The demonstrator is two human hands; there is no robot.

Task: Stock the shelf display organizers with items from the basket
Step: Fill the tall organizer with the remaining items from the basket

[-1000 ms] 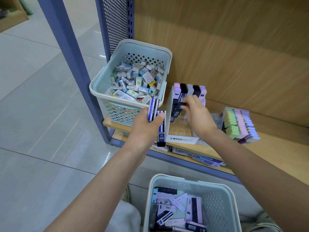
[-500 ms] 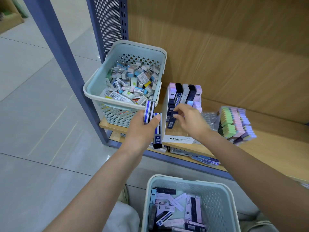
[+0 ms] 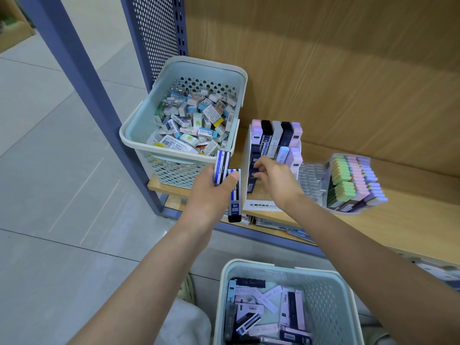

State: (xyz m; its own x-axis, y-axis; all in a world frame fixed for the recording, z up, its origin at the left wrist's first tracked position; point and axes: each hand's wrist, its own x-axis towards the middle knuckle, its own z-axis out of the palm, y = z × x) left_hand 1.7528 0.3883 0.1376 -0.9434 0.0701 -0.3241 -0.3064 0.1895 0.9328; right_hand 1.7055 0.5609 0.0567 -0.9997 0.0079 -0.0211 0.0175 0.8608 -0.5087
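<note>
The right hand curls its fingertips onto a dark refill case standing in the leftmost row of the white display organizer on the wooden shelf. Just left of it, the left hand grips two striped cases between thumb and curled fingers. Near, on the floor, a pale basket holds more cases. Far left on the shelf, a second basket is heaped with small boxed items.

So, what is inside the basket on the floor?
The floor basket holds loose flat cases, white, lilac, black and blue-striped, lying criss-cross. Anything beneath the pile is covered, and the near end is out of frame.
</note>
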